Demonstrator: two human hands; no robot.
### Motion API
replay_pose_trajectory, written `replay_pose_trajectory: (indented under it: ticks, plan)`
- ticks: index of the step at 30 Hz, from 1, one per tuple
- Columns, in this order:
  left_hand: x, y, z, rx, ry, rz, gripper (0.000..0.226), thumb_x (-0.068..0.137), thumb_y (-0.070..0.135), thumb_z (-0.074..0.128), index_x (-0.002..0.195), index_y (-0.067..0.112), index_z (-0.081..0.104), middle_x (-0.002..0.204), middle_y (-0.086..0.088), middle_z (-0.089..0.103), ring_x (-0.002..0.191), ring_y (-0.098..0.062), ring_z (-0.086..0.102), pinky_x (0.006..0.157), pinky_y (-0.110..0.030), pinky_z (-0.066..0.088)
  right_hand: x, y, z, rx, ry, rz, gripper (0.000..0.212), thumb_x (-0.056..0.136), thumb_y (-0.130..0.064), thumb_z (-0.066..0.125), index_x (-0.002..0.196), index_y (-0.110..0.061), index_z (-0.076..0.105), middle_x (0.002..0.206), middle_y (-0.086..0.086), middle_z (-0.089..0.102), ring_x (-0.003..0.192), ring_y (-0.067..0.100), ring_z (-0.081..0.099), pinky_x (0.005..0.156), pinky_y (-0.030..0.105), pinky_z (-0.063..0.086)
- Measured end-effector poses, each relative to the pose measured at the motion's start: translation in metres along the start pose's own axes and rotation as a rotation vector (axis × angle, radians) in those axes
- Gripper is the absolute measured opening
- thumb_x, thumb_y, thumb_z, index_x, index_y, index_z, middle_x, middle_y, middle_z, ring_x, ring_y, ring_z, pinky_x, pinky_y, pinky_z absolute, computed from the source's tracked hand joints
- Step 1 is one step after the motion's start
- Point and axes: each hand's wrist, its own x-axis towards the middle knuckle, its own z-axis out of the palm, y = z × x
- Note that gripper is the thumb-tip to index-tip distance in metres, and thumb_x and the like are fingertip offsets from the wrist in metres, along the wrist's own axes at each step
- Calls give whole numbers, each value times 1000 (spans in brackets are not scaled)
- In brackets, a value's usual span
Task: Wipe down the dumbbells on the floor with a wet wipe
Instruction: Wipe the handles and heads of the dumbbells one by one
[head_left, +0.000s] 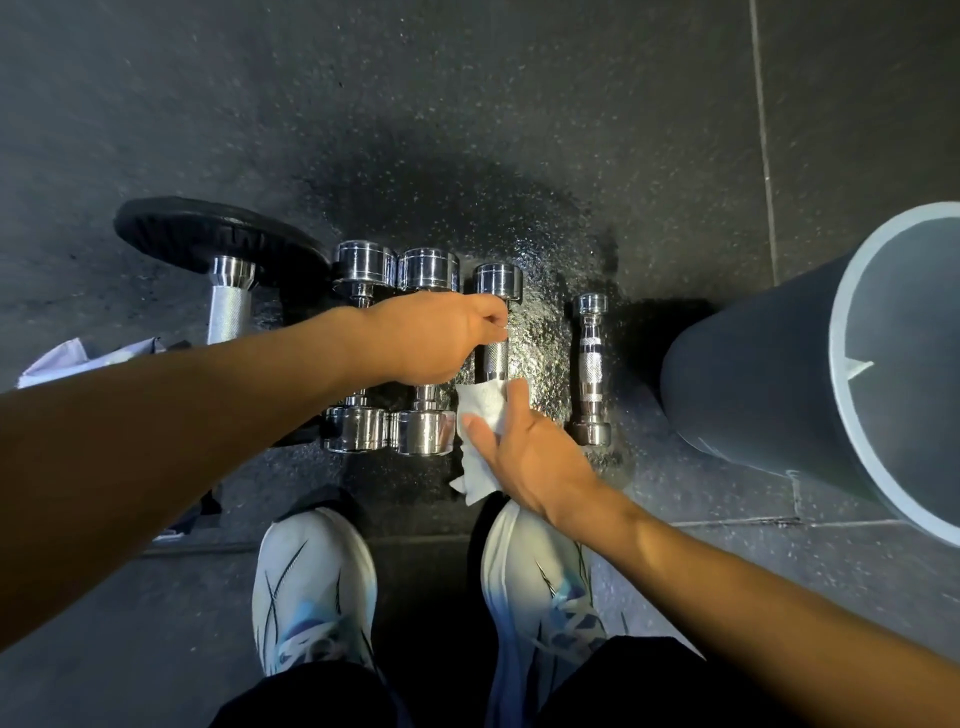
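Several chrome dumbbells lie side by side on the dark rubber floor (519, 156). My left hand (436, 338) grips the upper handle of the third dumbbell (497, 280). My right hand (524, 457) presses a white wet wipe (480, 410) around that dumbbell's near end, which the wipe hides. Two larger chrome dumbbells (363, 265) (427, 267) lie to the left, partly under my left arm. A small slim dumbbell (592, 364) lies apart on the right.
A black weight plate on a chrome bar (208, 234) sits at the left. A grey bin (779, 374) stands at the right, close to the small dumbbell. A white packet (62, 358) lies at the far left. My white shoes (311, 582) stand just below the dumbbells.
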Motion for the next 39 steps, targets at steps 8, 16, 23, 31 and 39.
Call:
replay_pose_trajectory:
  ticks: [8,16,23,31,39]
  plan:
    - [2,6,-4,43,18,1,59,94,-3,48,149,16,44,147,6,36,94,-10,58,76,-20,48,-13,30,-1,-1313,-131,-357,23,105,-18,35,113,-17,56,73,-14,44,68,9,39,96,60,18]
    - [-2,2,-1,69,24,20,51,92,0,50,140,16,53,142,5,39,83,-8,57,72,-25,54,-16,22,-4,-210,-54,38,28,108,-16,33,129,-8,49,107,14,61,102,24,60,69,35,47]
    - [0,4,-4,29,-1,2,60,92,-3,49,149,16,44,150,9,32,99,-12,60,84,-29,54,-28,18,-1,-349,234,-216,45,87,-31,43,126,-14,58,97,4,64,85,23,55,79,38,48]
    - [0,5,-3,53,-12,-8,60,92,-3,50,148,18,45,143,9,36,63,-3,45,53,-16,38,-22,13,13,-513,228,-422,41,91,-40,65,121,-12,63,114,9,52,101,27,48,79,40,50]
    - [3,4,-2,64,7,12,58,93,0,52,148,16,46,144,10,37,85,-7,59,69,-23,51,-3,8,20,-521,228,-386,26,88,-33,74,110,-20,69,108,6,46,94,25,43,74,38,46]
